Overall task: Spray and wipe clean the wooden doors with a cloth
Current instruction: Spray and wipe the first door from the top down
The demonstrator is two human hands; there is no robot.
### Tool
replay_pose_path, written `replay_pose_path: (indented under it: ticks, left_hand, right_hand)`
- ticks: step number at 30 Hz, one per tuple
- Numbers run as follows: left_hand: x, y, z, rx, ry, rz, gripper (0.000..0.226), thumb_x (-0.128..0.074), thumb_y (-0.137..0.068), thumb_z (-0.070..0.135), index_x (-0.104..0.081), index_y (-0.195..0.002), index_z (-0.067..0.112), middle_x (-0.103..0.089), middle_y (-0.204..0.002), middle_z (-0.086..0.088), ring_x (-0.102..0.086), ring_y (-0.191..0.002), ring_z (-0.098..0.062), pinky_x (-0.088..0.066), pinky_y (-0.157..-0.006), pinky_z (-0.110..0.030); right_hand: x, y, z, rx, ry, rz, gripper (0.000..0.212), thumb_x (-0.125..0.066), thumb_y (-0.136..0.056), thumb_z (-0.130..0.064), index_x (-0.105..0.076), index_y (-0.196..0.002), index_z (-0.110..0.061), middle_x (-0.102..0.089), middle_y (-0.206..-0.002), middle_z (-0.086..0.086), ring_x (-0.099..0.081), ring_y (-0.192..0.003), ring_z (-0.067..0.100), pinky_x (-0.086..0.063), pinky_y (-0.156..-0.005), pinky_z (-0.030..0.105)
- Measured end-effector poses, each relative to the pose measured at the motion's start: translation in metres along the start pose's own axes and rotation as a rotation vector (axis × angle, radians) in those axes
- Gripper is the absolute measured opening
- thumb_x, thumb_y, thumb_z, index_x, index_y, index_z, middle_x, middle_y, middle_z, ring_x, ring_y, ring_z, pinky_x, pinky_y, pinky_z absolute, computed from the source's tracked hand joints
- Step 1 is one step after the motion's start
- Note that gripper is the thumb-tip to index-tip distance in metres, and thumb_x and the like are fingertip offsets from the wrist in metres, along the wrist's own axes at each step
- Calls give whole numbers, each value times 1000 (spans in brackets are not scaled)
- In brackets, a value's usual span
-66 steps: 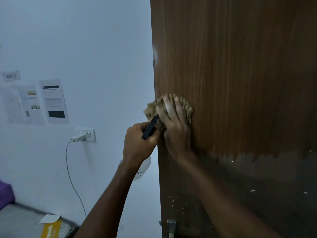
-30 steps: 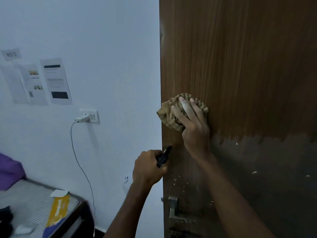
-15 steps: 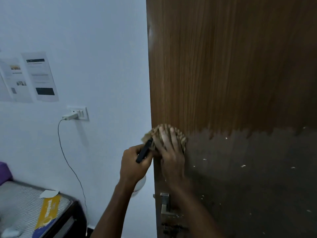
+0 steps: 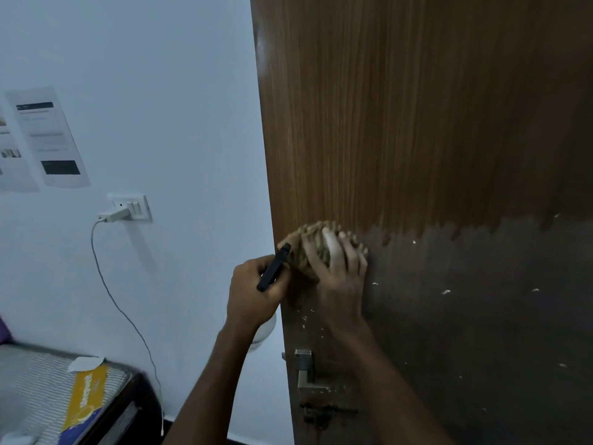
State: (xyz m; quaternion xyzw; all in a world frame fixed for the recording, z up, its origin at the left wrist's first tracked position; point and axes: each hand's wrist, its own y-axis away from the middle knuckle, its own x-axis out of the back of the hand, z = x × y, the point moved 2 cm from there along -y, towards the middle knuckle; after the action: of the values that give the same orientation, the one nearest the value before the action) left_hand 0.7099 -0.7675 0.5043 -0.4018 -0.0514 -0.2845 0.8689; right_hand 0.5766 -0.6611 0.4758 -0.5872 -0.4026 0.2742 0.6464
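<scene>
The wooden door [image 4: 417, 123] fills the right half of the view; its lower part is dark and speckled with pale flecks. My right hand [image 4: 340, 271] presses a crumpled tan cloth [image 4: 308, 239] against the door near its left edge, at the boundary of the dark area. My left hand [image 4: 253, 290] grips a spray bottle beside the door edge; its black trigger [image 4: 272, 268] sticks up above my fist and its white body [image 4: 264, 329] shows just below my wrist.
A metal door handle [image 4: 305, 369] and a dark latch [image 4: 321, 412] sit below my hands. On the white wall to the left are papers [image 4: 48, 139] and a socket [image 4: 128, 208] with a charger and a hanging cable. A bed [image 4: 41, 390] with a yellow packet lies at the lower left.
My right hand and the cloth slid down the door from the brown area to the top of the dark area, and stayed near the left edge. My left hand with the bottle stayed beside it.
</scene>
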Motion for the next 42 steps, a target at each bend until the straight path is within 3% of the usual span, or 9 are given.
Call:
replay_pose_path:
  ticks: [5,9,15,21,23,30,34,37,42]
  left_hand:
    - [-15,-7,12,-32,55,20,40,-63,-94,25,-51,-57,34,-44,-49,11,-38,-45,-14,-26,-49,-18]
    - [-27,-7,19,-59,114,-18,38,-61,-95,20,-52,-60,34,-47,-52,11,-41,-46,-14,-32,-50,-23]
    - [-51,-12,23,-52,79,-77,33,-62,-95,29,-58,-63,24,-49,-52,7,-42,-45,-16,-32,-48,-26]
    - [-71,-11,38,-50,137,-94,34,-63,-94,23,-55,-61,28,-50,-51,6,-41,-44,-15,-30,-47,-24]
    - [-76,-9,40,-54,141,-96,36,-63,-95,24,-54,-60,28,-50,-52,4,-42,-44,-22,-31,-47,-30]
    - [-92,-9,40,-69,139,-99,33,-62,-95,34,-63,-68,15,-55,-56,-3,-46,-45,-25,-33,-46,-34]
    - [-102,-10,51,-78,171,-108,34,-63,-93,30,-57,-62,18,-51,-52,-2,-43,-44,-27,-31,-45,-35]
    - [-113,-10,57,-87,161,-134,35,-63,-94,23,-53,-61,19,-50,-51,0,-44,-43,-24,-33,-46,-35]
    - [-129,-15,65,-67,134,-136,40,-62,-95,29,-51,-59,13,-47,-49,-6,-42,-43,-30,-31,-45,-42]
  right_hand:
    - [-1,16,10,26,71,21,50,-46,-106,-7,-56,-149,-31,-50,-153,5,-47,-137,31,-40,-107,50]
    - [8,90,29,62,-25,-148,42,-64,-95,-27,-56,-136,-25,-41,-150,7,-44,-135,33,-47,-99,58]
    - [24,-33,59,-171,58,213,37,-43,-105,-2,-75,-114,-18,-59,-134,10,-56,-115,33,-53,-93,52]
    - [24,73,62,2,-1,-5,45,-83,-85,-18,-73,-128,-20,-53,-147,9,-54,-127,36,-46,-104,53]
    - [33,86,68,19,-53,-56,32,-74,-94,-31,-75,-123,-18,-55,-143,10,-55,-123,36,-51,-99,55]
    - [43,-39,100,-205,-4,264,31,-55,-104,0,-79,-113,-17,-64,-134,9,-57,-120,32,-52,-98,52]
    - [38,48,96,-68,-6,71,34,-72,-97,-24,-73,-131,-21,-54,-148,9,-53,-130,35,-42,-111,51]
    - [48,86,111,26,-37,-23,26,-77,-95,-24,-77,-120,-18,-60,-140,11,-59,-119,37,-52,-97,56]
    - [67,-16,142,-181,-17,205,36,-47,-104,3,-78,-110,-16,-55,-131,8,-58,-104,33,-57,-84,47]
